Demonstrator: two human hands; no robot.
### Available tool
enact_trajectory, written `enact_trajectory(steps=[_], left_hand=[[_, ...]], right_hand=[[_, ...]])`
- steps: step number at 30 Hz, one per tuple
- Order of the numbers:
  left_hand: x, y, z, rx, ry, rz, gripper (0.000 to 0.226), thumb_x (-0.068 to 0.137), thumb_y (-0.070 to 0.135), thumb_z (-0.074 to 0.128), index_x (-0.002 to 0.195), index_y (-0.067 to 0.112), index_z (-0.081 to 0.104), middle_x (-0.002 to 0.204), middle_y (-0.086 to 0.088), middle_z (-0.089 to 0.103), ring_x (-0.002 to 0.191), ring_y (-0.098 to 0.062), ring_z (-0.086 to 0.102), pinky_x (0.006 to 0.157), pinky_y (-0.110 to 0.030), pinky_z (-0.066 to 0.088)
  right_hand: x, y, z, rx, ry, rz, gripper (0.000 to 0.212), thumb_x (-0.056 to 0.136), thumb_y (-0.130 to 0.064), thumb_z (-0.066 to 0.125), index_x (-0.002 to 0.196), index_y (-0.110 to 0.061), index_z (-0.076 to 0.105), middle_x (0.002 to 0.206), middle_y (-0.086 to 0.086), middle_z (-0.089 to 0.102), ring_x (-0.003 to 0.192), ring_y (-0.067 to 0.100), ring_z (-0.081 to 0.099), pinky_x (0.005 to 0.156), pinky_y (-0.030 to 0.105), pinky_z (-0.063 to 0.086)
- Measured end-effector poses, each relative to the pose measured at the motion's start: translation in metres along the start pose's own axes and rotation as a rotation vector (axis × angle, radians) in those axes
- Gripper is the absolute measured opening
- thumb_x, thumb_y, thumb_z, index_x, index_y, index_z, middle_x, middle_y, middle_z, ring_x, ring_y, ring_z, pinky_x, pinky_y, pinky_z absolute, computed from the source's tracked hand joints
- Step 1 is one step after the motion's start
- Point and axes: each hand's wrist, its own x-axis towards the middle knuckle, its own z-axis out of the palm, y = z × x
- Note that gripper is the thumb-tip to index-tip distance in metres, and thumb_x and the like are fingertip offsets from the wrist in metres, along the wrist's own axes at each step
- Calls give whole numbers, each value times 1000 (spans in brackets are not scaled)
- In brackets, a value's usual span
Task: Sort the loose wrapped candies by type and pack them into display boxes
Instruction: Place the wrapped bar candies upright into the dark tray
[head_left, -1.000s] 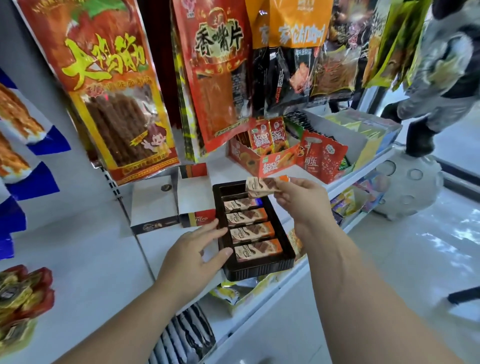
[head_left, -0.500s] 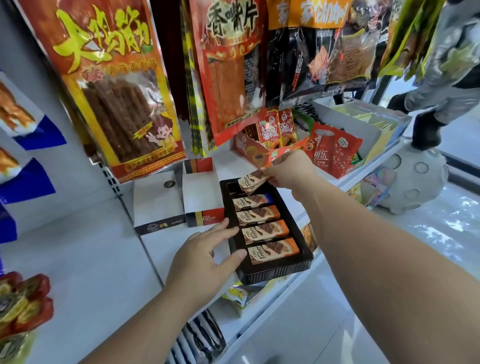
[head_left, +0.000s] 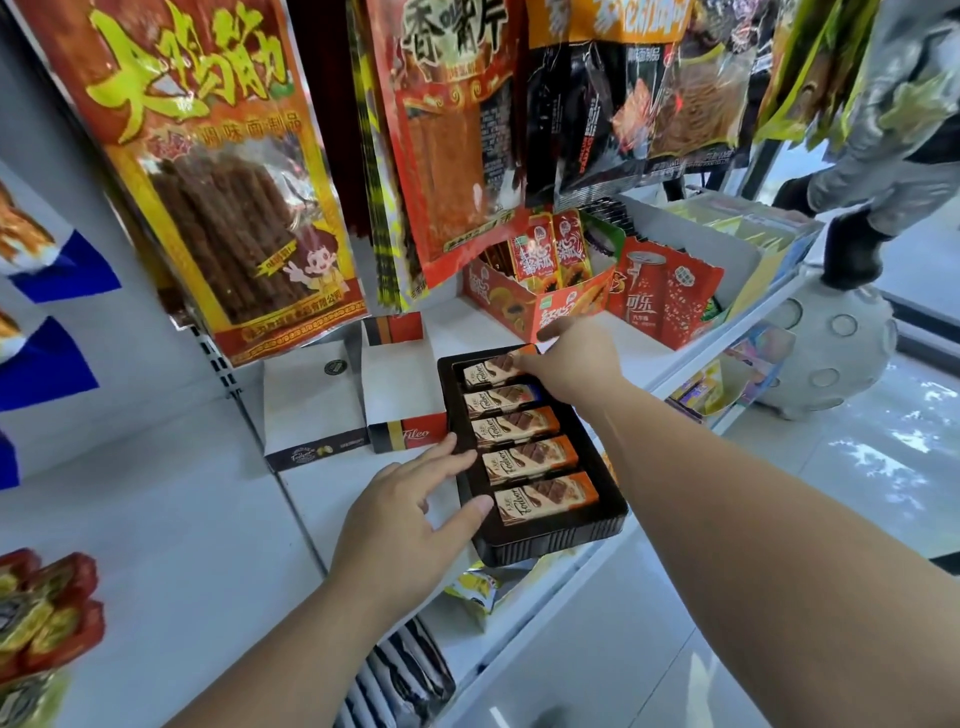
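The right hand (head_left: 569, 366) pinches a wrapped candy (head_left: 488, 370) by its end, settling it in the far slot of the dark tray (head_left: 550, 540) on the shelf; light, stiff, slick foil, best gripped by its short ends. The left hand (head_left: 410, 514), fingers spread flat, braces the tray

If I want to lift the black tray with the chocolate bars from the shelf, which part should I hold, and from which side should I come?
Probably grip the black tray by its two long side walls, coming from the front, where its near end overhangs the shelf edge. The left hand already rests against the left wall; the right hand is busy at the far bar. Keep it level, since the bars lie loose in open slots.
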Motion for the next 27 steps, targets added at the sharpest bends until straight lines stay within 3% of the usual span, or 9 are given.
enact_trajectory(steps=[5, 9, 13, 17, 20, 23, 27], left_hand=[[1, 0, 1, 15, 12, 0, 45, 84, 52, 62, 128, 53, 52, 136, 44, 33, 88, 0, 42, 77, -9, 36], [0, 6, -2, -13, -3, -7, 45, 80, 63, 57, 124, 56, 51, 131, 49, 29, 99, -8, 50, 79, -11, 37], [-2, 8, -5, -17, -43, -1, 73, 60, 85, 57, 126, 58, 48, 141, 40, 32, 122, -1, 44, 93, -18, 43], [-6, 5, -5, 65, -77, 14, 100, 52, 79, 68, 142, 45, 43, 148, 28, 32, 136, 3, 32, 107, -34, 44], [-8, 10, -2, 140, -56, 7, 99, 56, 73, 69, 144, 40, 41, 144, 29, 33, 135, 3, 33, 108, -36, 43], [-7, 19, -2, 186, -23, -34, 94, 59, 71, 72, 143, 38, 44, 138, 25, 43, 124, -2, 44, 103, -32, 46], [2, 37, 4, 320, 39, -58, 67, 73, 62, 70, 132, 33, 59, 128, 13, 62, 113, -9, 58, 96, -27, 48]], right_hand=[[3, 8, 12, -83, 36, -94, 29, 79, -45, 77, 92, -20, 73, 88, 1, 67, 80, 20, 61, 65, 29, 47], [4, 14, 12, -188, 12, -205, 25, 87, -42, 64, 93, -22, 77, 98, 6, 68, 81, 24, 62, 66, 31, 51], [-21, 21, -9, -64, -31, -175, 34, 94, -46, 56, 113, -21, 69, 111, 4, 65, 96, 23, 60, 79, 35, 51], [-73, 38, -40, -26, -154, -165, 43, 79, -62, 69, 108, -30, 68, 105, -8, 59, 86, 8, 58, 69, 27, 45], [-101, 50, -59, 25, -309, -129, 68, 59, -65, 82, 117, -35, 63, 111, -14, 56, 88, 1, 57, 73, 25, 47], [-111, 59, -66, 29, -431, -189, 95, 52, -60, 89, 136, -36, 51, 124, -16, 50, 99, 3, 57, 84, 24, 46], [-99, 65, -58, -25, -342, -252, 86, 64, -42, 89, 139, -35, 49, 129, -15, 53, 101, 6, 55, 81, 23, 41]])
